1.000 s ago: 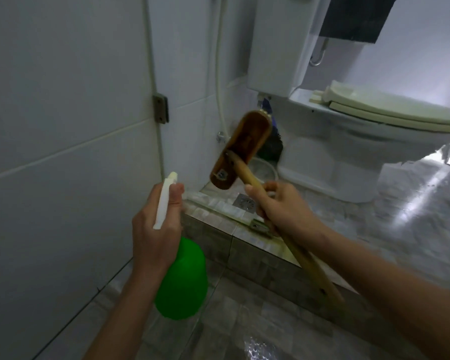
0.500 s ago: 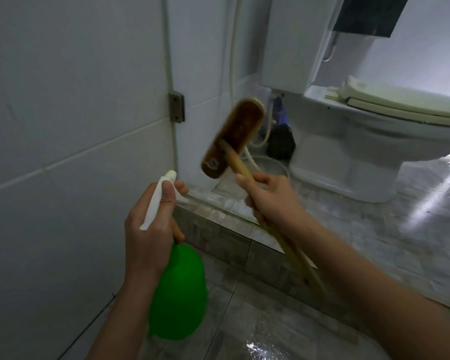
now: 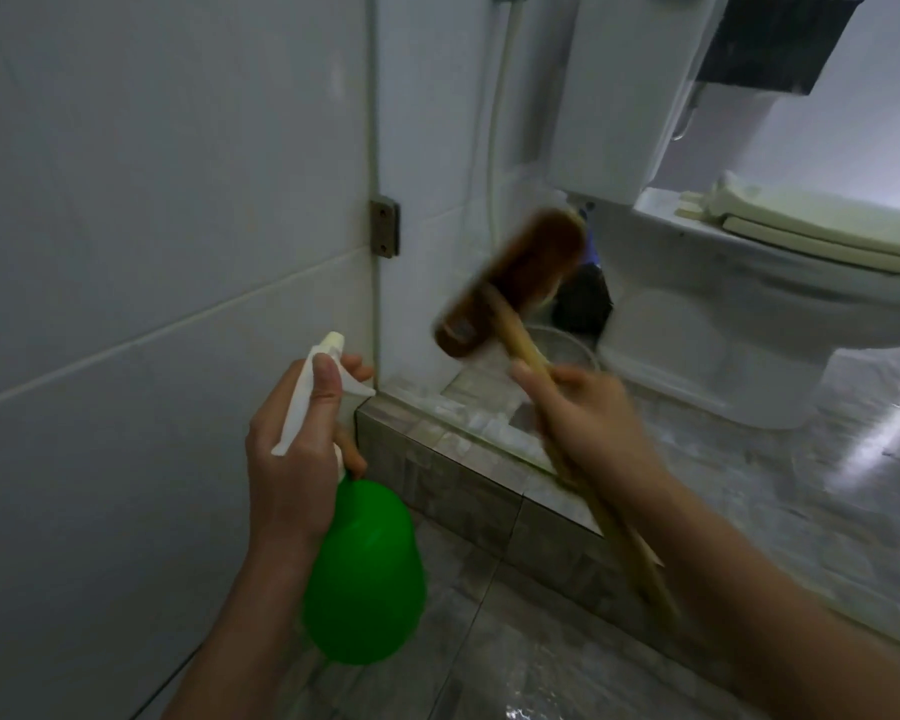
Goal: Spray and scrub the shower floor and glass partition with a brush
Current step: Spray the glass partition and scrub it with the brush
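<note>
One blurred label (image 3: 461, 331) on right hand's (image 3: 588, 423) brush (image 3: 531, 272); spray bottle (image 3: 365, 574) in left hand (image 3: 292, 459)

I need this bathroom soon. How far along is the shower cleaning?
Early on, it seems. The floor near the bottom edge glistens wet, so some spraying may be done. In hand: the left hand grips the spray bottle, the right hand holds the brush raised off the floor. Scrubbing the floor and the glass partition looks left to do.
</note>
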Available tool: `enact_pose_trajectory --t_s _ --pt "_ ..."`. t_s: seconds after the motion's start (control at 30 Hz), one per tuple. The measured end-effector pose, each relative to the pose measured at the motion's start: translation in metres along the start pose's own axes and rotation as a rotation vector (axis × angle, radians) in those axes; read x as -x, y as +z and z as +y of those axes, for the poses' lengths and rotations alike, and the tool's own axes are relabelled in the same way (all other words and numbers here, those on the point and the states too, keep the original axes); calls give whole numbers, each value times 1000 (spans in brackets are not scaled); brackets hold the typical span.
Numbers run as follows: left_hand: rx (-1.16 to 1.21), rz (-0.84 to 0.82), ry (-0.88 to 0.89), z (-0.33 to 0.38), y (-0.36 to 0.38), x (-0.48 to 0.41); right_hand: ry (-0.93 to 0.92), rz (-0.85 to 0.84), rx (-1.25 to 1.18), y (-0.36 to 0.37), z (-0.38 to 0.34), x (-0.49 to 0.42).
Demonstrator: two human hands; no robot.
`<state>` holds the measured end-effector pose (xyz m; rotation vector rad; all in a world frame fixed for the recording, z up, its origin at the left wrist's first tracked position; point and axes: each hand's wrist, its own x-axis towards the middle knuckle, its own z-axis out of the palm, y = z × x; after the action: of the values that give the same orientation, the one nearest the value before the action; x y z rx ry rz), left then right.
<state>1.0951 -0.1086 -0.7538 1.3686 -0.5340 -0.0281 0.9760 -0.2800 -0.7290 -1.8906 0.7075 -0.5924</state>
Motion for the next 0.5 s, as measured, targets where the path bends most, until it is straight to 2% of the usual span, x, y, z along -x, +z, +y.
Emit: enact_pose_trajectory --t_s 0.07,0.13,0.23,0.3,0.37,0.43,0.5 --pt "-6 4 6 0 -2 -1 89 63 28 -23 24 43" --pt "-18 7 17 2 -4 -2 108 63 17 -22 27 47" --pt "-32 8 23 5 -5 -2 -21 -10 -45 9 -21 -8" --pt "-22 8 27 5 -7 0 -100 -14 -130 28 -71 -47" --pt "-13 10 21 2 -8 2 -128 0 -172 31 -92 -66" --pt "1 6 2 -3 -10 4 -133 -7 -127 20 -67 -46" --pt "0 -10 -17 -7 -11 8 -59 23 -55 -2 -14 -2"
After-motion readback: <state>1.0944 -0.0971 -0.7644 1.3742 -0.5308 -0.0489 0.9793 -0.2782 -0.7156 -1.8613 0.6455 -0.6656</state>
